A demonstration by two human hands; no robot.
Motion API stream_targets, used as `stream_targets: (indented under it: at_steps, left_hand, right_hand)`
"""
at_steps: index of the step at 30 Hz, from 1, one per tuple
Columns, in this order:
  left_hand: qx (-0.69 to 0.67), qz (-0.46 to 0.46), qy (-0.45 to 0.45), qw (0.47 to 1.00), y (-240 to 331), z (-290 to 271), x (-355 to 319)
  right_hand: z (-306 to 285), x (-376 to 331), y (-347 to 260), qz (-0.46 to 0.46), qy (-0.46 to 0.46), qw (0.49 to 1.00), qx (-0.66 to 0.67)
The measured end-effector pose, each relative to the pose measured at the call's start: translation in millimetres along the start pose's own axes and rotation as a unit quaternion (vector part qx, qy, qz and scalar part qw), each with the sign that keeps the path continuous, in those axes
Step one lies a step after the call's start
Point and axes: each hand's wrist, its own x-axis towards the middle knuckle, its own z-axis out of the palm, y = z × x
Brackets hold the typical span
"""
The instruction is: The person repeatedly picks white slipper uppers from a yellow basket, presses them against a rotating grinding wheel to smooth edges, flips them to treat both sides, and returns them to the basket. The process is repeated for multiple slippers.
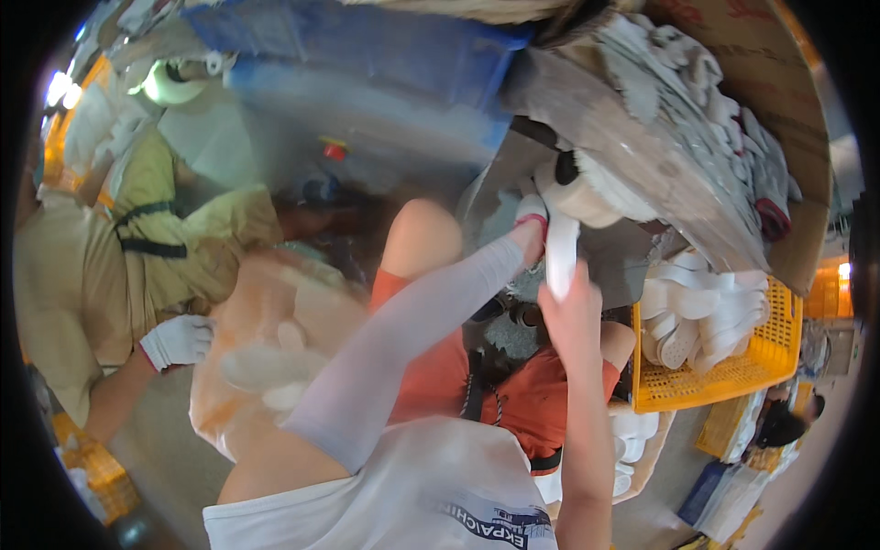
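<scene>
Crowded workshop floor, head view: I look down past my own white shirt and orange shorts onto a cluttered station rather than any clean worktop. At far right a large cardboard box (779, 82) lies tilted, packed with stacked white insole-shaped pieces. Below it, at right, a yellow plastic crate (724, 376) holds more loose white pieces heaped to its rim, within easy reach of my right side. A blue tarp or bin (367, 46) fills the far centre, blurred.

My right hand (570, 307), bare, is raised in the middle of the view and closed around the lower end of a long white strip (561, 252), which stands nearly upright from the fist. My left hand (530, 229), at the end of an arm in a pale sleeve, reaches across to the strip's upper end, just beside a round grey-and-white machine part (587, 197). Its fingers are blurred, so I cannot tell whether they pinch the strip or only touch it. Judging by the two-ended hold, the strip is kept taut and steady against that part.

At left, another person in a yellow-green top sits low; their white-gloved hand (179, 341) rests beside an orange translucent bag (266, 348) holding pale pieces. A smaller yellow crate (87, 467) shows at near left.
</scene>
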Motion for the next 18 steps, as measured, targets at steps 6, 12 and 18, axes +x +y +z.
stream_targets:
  at_steps: [6,12,18]
  left_hand:
    - [-0.011,-0.006,-0.007,1.0,-40,0,-71]
    - [-0.045,0.022,-0.011,0.999,-43,-5,-86]
    - [-0.153,-0.087,-0.081,0.981,-34,-2,-48]
  right_hand:
    - [-7,-79,20,-0.033,0.046,0.998,0.015]
    - [18,-133,41,-0.085,0.088,0.99,0.076]
    - [2,-104,26,-0.207,0.14,0.968,0.024]
